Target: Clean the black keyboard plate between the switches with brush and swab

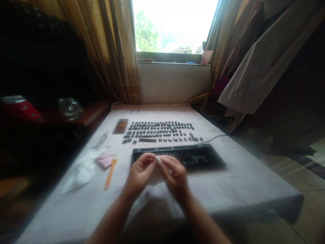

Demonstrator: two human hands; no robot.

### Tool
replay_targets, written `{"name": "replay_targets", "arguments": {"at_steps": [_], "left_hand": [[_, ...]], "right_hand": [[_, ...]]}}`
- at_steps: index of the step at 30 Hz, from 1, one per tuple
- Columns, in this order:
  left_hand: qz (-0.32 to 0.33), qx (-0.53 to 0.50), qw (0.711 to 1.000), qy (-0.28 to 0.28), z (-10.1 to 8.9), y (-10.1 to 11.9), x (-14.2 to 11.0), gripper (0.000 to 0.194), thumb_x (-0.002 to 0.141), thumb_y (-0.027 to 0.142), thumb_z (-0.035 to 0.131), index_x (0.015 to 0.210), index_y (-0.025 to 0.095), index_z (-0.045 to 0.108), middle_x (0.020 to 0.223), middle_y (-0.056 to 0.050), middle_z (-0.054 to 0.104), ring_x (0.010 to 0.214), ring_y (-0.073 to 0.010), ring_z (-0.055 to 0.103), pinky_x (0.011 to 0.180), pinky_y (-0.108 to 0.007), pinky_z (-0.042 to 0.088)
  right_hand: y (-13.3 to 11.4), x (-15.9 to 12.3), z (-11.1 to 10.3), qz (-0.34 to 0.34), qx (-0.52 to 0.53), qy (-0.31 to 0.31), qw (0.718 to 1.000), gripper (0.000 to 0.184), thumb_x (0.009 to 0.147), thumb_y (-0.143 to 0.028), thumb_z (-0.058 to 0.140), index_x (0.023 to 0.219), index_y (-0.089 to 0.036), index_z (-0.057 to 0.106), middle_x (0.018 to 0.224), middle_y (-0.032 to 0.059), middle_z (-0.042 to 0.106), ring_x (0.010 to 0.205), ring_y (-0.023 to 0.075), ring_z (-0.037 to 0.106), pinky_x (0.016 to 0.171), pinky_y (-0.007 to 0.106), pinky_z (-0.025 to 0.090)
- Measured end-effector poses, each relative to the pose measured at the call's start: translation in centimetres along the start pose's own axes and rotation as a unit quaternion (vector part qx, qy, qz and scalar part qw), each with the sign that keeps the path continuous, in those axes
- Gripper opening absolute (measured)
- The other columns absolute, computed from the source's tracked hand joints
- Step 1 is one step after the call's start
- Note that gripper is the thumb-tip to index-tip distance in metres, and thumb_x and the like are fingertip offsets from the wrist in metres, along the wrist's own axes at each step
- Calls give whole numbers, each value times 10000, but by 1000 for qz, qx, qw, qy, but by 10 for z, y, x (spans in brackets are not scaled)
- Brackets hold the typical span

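My left hand and my right hand meet at the fingertips above the near edge of a black keyboard. Pinched between them is a small white piece, soft-looking, perhaps cotton or tissue; its exact kind is too small to tell. Much of the keyboard's key area shows bare, and my hands hide part of its left half. Behind it, loose dark keycaps lie in several rows, with a long space bar in the nearest row.
Left of the keyboard lie an orange-handled brush, a folded pink cloth, a white crumpled bundle and a thin metal tool. A blurred-out brown item sits beside the keycaps. A cable runs right. White cloth covers the table.
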State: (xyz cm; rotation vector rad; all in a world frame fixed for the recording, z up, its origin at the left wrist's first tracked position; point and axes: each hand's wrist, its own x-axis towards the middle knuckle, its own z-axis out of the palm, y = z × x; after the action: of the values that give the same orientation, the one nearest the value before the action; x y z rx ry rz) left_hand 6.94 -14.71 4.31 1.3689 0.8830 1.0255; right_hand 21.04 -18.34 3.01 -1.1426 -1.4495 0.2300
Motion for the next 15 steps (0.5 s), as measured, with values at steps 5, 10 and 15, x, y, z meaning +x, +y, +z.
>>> {"name": "replay_targets", "arguments": {"at_steps": [5, 10, 15], "left_hand": [[26, 38, 999, 7, 1, 2, -1, 417, 806, 538, 682, 1056, 206, 656, 828, -39, 697, 630, -157, 637, 551, -253, 513], [106, 109, 987, 53, 1, 12, -1, 192, 766, 397, 732, 855, 230, 767, 938, -59, 669, 895, -195, 629, 750, -275, 511], [139, 134, 980, 53, 0, 16, 0, 141, 783, 355, 703, 792, 225, 757, 853, -48, 670, 843, -185, 631, 772, -284, 513]], "right_hand": [[-2, -2, 4, 38, 58, 9, 998, 178, 917, -273, 582, 929, -245, 757, 954, 65, 764, 925, 212, 704, 863, 350, 550], [-1, 0, 1, 101, 82, -37, 991, 220, 934, -343, 544, 881, -227, 724, 859, 35, 736, 803, 177, 679, 747, 274, 524], [0, 1, 0, 155, 102, -75, 980, 244, 918, -399, 543, 819, -212, 665, 720, 3, 688, 642, 145, 622, 598, 235, 470]]}}
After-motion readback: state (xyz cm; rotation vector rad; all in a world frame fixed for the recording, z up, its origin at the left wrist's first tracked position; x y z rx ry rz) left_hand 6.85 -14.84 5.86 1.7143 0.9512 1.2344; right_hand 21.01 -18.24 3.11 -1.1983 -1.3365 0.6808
